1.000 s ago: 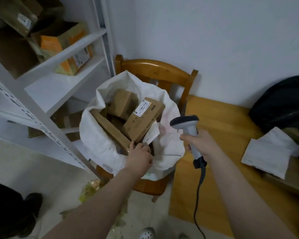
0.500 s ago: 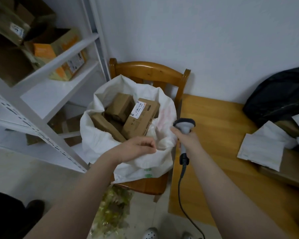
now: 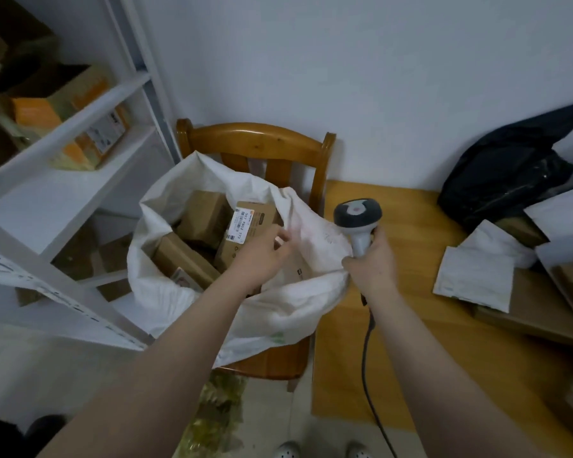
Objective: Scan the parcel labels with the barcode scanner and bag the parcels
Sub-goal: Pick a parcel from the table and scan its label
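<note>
The right hand (image 3: 372, 262) is wrapped round the handle of the barcode scanner (image 3: 358, 214), held upright against the white sack (image 3: 278, 309) on the wooden chair (image 3: 255, 143). The left hand (image 3: 258, 259) reaches into the sack's mouth beside the labelled cardboard box (image 3: 245, 226). Its fingers are blurred, so I cannot tell if they pinch anything.

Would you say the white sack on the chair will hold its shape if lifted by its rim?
Probably not: the white sack looks floppy, its rim folded over. Holding several cardboard boxes, it is likely heavy and may sag.
</note>
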